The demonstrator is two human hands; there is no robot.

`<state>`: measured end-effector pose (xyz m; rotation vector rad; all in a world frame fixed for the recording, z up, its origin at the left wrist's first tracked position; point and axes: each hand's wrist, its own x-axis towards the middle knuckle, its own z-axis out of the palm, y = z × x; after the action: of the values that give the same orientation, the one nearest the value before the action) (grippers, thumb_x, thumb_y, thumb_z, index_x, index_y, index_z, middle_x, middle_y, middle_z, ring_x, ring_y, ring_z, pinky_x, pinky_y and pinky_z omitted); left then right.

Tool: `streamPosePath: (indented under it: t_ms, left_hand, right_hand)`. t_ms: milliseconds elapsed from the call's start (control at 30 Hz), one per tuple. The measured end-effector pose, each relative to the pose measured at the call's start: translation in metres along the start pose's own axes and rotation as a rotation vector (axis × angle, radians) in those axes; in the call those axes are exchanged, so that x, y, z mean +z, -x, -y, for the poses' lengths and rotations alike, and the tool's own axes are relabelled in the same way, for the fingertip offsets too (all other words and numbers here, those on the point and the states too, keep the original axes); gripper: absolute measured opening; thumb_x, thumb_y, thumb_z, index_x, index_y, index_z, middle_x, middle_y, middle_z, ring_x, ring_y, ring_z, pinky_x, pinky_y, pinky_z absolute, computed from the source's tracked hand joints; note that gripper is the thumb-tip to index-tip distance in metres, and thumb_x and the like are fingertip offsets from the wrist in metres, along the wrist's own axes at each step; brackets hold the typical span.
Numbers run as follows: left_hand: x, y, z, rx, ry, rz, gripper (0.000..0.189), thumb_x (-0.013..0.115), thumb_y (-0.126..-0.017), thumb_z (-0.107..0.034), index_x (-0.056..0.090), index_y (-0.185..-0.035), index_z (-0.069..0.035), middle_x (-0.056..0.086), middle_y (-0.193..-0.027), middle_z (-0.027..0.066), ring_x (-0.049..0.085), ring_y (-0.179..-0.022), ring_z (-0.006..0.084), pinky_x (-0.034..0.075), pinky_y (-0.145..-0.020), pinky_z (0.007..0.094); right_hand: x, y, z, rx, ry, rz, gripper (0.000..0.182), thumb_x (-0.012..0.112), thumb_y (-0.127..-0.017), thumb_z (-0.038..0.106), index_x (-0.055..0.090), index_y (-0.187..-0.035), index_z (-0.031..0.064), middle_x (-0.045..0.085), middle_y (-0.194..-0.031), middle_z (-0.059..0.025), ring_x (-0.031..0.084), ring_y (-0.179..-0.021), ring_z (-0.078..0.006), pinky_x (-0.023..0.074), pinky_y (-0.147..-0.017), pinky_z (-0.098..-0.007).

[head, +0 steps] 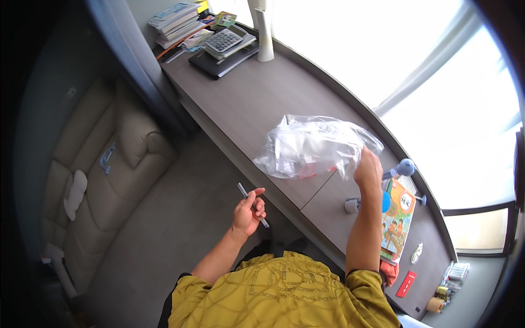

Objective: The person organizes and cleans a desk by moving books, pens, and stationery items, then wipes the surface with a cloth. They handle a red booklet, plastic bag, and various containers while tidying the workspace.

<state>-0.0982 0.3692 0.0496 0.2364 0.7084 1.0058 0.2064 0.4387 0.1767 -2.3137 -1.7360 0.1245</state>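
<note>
My left hand (248, 212) is closed around a slim pen (243, 190), just off the front edge of the desk (262, 94). One finger points out to the right while the pen slants across the palm. Over the desk, my right hand (368, 167) grips one end of a crumpled clear plastic bag (311, 143). Red print shows along the bag's lower side. Whether anything lies inside the bag I cannot tell. My right fingertips are partly hidden by the plastic.
Right of my forearm are a blue desk lamp (405, 167), colourful books (398, 221), an orange cloth (389, 272) and a red envelope (406, 284). Farther back stand a white vase (265, 39), a calculator (224, 39) on a black laptop (205, 64) and stacked books (176, 22). A sofa (110, 197) is left.
</note>
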Motion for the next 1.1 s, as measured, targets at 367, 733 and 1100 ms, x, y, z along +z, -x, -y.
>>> streamPosePath:
  t_ms: [367,733,1100]
  left_hand:
    - [-0.044,-0.075,-0.108,0.296,-0.554,-0.277,0.036,0.047,-0.087,-0.002,0.050,-0.122,0.001,0.054,-0.080,0.0009,0.050,-0.064,0.0071,0.046,-0.057,0.0212]
    - [-0.040,-0.311,-0.257,0.830,-1.627,-0.249,0.034,0.063,-0.077,-0.001,0.064,-0.110,-0.005,0.060,-0.093,0.0181,0.058,-0.090,0.0337,0.047,-0.082,0.0392]
    - [-0.028,-0.474,-0.291,0.920,-1.849,-0.144,0.042,0.049,-0.083,0.003,0.052,-0.125,-0.004,0.048,-0.104,0.0168,0.051,-0.097,0.0327,0.045,-0.084,0.0375]
  right_hand:
    - [-0.045,0.101,0.054,-0.319,-0.490,-0.139,0.020,0.067,-0.078,0.006,0.062,-0.097,0.0031,0.065,-0.082,-0.0116,0.064,-0.069,-0.0223,0.0498,-0.061,-0.0316]
    - [0.042,0.052,0.147,-0.378,-0.430,0.043,0.017,0.070,-0.074,0.006,0.064,-0.090,0.0067,0.065,-0.078,-0.0073,0.063,-0.068,-0.0243,0.0511,-0.059,-0.0326]
    - [0.088,-0.022,0.213,-0.206,-0.418,0.283,0.020,0.069,-0.076,0.008,0.062,-0.095,0.0061,0.062,-0.075,-0.0078,0.060,-0.063,-0.0247,0.0486,-0.057,-0.0338]
